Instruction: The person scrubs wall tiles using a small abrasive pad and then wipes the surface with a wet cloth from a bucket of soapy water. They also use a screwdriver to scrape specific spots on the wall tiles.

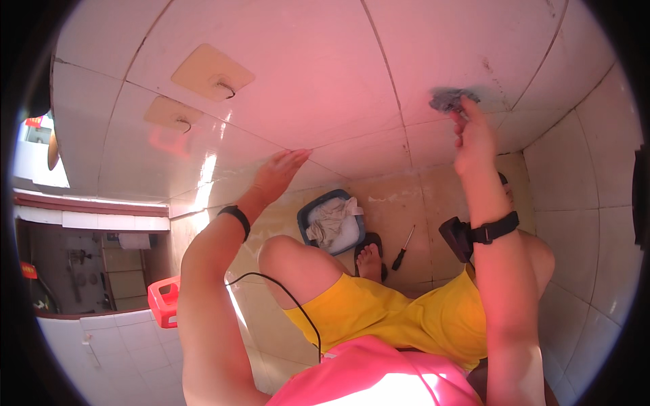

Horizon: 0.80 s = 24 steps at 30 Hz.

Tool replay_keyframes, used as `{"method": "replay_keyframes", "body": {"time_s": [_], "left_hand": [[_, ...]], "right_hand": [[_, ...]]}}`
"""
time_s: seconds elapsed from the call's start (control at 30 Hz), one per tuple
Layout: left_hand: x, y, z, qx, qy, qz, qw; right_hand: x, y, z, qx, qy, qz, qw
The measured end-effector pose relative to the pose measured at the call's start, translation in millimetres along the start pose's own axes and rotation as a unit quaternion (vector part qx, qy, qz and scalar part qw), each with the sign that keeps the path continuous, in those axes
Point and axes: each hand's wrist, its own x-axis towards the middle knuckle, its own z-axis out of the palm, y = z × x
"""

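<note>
My right hand (pixel 476 137) presses a grey scouring pad (pixel 448 100), which looks like steel wool, against the white wall tiles (pixel 325 66). Grey smears and a few dark marks show on the tile around the pad. My left hand (pixel 282 170) rests against the wall further left, holding nothing, its fingers straight and close together. On the floor below stands a dark blue basin (pixel 302 218) with a wet, pale cloth (pixel 327 223) in sudsy water. To its right lies a screwdriver (pixel 403 251) with a black handle.
Two adhesive hooks on beige pads, the upper hook pad (pixel 208 71) and the lower hook pad (pixel 170 112), stick to the wall. A red plastic stool (pixel 163 307) stands behind my left arm. A tiled side wall (pixel 569 172) closes the right side. A doorway (pixel 81 264) opens at left.
</note>
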Motion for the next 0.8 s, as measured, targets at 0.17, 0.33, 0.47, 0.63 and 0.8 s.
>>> {"method": "replay_keyframes", "body": {"time_s": [0.17,0.33,0.47,0.63,0.8], "left_hand": [[56.5,35.1,-17.0,-0.131,0.062,-0.037,0.989],[121.0,80.7,-35.6,-0.144,0.13,0.003,0.981],[147.3,110.2,-91.8,-0.229,0.138,-0.041,0.963],[160.4,113.4,-162.9,-0.502,0.283,-0.167,0.8],[188.9,118.9,-207.5,-0.584,0.34,-0.211,0.706]], "right_hand": [[2.7,27.2,-0.8,-0.028,-0.054,0.089,0.994],[6.9,14.4,-5.8,0.007,-0.041,0.144,0.989],[4.4,3.3,-10.8,-0.01,-0.058,0.085,0.995],[-10.7,-28.5,-10.3,0.048,-0.025,-0.113,0.992],[8.4,-73.9,-21.1,0.018,0.053,-0.324,0.944]]}}
